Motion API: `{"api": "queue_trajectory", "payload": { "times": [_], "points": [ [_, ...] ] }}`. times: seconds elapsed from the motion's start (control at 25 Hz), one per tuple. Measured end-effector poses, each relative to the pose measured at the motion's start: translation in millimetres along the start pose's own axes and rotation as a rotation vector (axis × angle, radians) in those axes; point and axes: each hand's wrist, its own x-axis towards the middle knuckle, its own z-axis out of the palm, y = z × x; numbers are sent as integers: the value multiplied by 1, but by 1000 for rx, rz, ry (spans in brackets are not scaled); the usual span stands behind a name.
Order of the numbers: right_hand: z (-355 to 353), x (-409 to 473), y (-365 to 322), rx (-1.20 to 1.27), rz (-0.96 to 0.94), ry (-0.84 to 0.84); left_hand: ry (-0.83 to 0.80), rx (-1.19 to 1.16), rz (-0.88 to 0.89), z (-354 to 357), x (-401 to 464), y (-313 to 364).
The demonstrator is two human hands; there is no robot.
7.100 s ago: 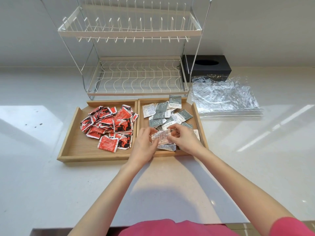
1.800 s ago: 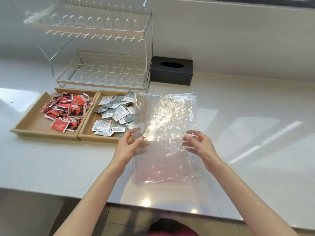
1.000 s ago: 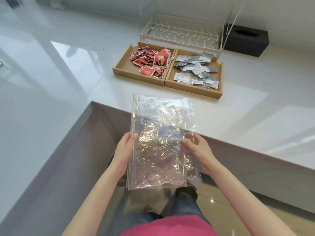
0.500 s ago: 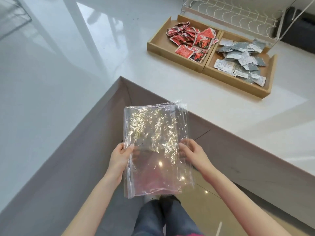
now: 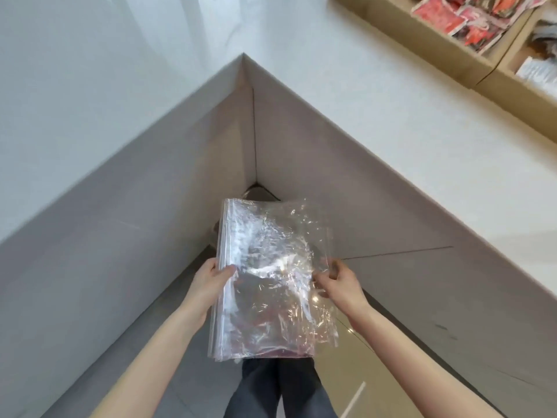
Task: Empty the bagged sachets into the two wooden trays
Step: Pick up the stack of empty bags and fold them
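Observation:
A stack of clear, crinkled plastic bags [image 5: 271,279] is held flat in front of me, below the counter's edge. My left hand [image 5: 211,282] grips its left side, where the zip strips run. My right hand [image 5: 337,282] pinches its right side. No sachets show inside the bags. At the top right, on the white counter, stands one wooden tray [image 5: 428,40] holding several red sachets [image 5: 470,16]. The second wooden tray [image 5: 527,89] beside it holds grey and white sachets [image 5: 536,70] and is cut off by the frame.
The white countertop [image 5: 376,122] forms an inner corner [image 5: 244,57] right ahead, with grey cabinet fronts [image 5: 150,206] falling to the floor on both sides. My dark trousers [image 5: 280,390] show below the bags.
I have stepped further back and look more steeply down. The trays have slid to the top right corner of the view. The bags stay in both hands, lower against the cabinet corner.

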Motion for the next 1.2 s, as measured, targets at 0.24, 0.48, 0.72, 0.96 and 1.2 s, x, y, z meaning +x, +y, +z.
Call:
{"api": "queue_trajectory", "payload": {
  "times": [0.24,0.48,0.72,0.96,1.2],
  "points": [
    [39,70,35,-53,87,-14,-5,-110,-188,8,67,-54],
    [62,150,53,-241,85,-54,68,-131,-216,10,139,-88],
    [81,240,64,-324,103,-19,63,-92,-145,31,210,-96],
    [102,299,67,-674,7,-72,-7,43,-152,48,268,-102],
    [117,331,67,-771,38,-137,-69,408,-121,61,295,-97]
  ]
}}
